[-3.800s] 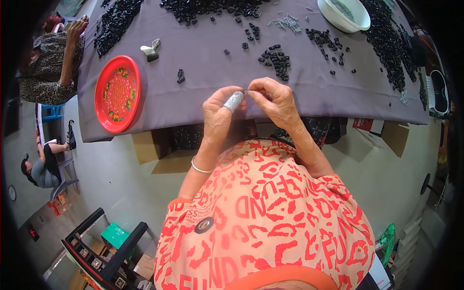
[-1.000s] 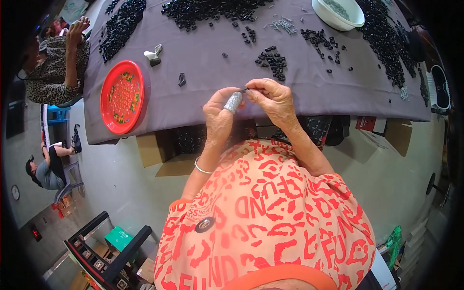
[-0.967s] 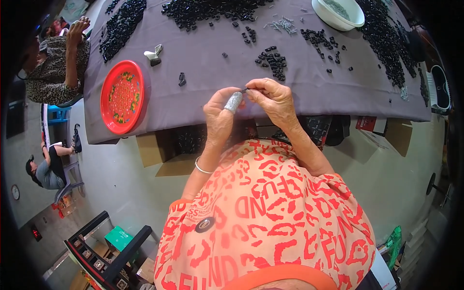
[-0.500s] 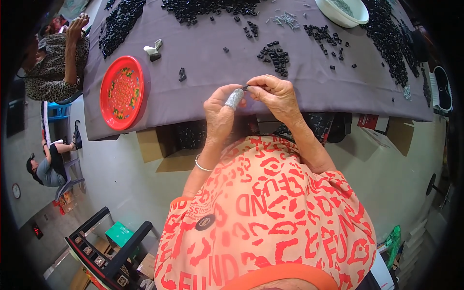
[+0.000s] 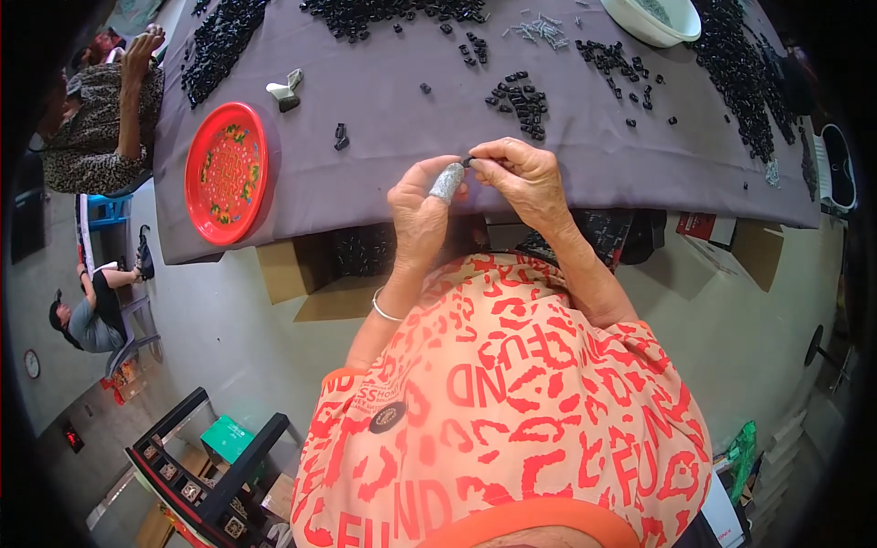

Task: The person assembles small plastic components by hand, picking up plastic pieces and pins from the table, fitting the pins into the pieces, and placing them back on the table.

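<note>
Above the table's near edge, my two hands meet around a small black plastic part (image 5: pixel 468 163). My left hand (image 5: pixel 421 201) is closed on it in a pinch; its thumb wears a silvery-grey wrap. My right hand (image 5: pixel 525 183) pinches the part from the other side with thumb and forefinger. The fingers hide much of the part. Just beyond my hands lies a loose cluster of similar black parts (image 5: pixel 519 102). A couple more black pieces (image 5: pixel 342 137) rest to the left, and a single piece (image 5: pixel 426 89) lies farther off.
A red floral tray (image 5: pixel 192 173) sits at the table's left edge. Small grey pins (image 5: pixel 539 31) lie near a white bowl (image 5: pixel 656 35) at the far right. Heaps of black parts (image 5: pixel 224 46) line the far side. A co-worker's arm (image 5: pixel 132 100) is at the left; open cardboard boxes (image 5: pixel 283 272) stand below the table.
My fingers have shifted slightly around the black part, and a bit more of it shows between them. Both hands stay in nearly the same place.
</note>
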A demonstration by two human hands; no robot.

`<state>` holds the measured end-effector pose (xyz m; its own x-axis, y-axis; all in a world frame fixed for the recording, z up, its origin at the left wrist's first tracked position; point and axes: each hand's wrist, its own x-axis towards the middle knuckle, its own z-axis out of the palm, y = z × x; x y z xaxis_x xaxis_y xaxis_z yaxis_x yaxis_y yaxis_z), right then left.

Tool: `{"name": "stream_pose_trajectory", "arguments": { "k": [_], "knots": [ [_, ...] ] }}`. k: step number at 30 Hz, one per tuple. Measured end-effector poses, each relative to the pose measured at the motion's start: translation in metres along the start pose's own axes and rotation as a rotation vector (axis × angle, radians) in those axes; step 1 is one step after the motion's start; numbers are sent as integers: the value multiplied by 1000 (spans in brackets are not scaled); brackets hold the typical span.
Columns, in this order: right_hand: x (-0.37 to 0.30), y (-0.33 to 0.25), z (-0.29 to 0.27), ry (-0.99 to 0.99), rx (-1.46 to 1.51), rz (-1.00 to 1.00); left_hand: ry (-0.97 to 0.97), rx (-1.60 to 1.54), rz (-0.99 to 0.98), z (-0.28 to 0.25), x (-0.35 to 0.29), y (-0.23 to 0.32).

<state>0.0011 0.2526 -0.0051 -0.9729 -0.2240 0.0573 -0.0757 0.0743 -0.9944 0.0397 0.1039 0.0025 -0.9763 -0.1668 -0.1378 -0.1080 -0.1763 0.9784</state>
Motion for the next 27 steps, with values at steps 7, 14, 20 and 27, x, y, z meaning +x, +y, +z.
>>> {"name": "stream_pose_trajectory", "arguments": {
  "k": [7, 14, 20, 27],
  "knots": [
    [1, -1, 0, -5, 174, 78, 8, 16, 10, 0, 2, 1],
    [4, -3, 3, 35, -93, -105, -18, -7, 26, 0, 3, 0],
    [4, -2, 5, 105, -155, -292, -55, 30, 33, 0, 5, 3],
    [9, 0, 1, 80, -300, -451, 11, 373, 393, 0, 16, -11]
  ]
}}
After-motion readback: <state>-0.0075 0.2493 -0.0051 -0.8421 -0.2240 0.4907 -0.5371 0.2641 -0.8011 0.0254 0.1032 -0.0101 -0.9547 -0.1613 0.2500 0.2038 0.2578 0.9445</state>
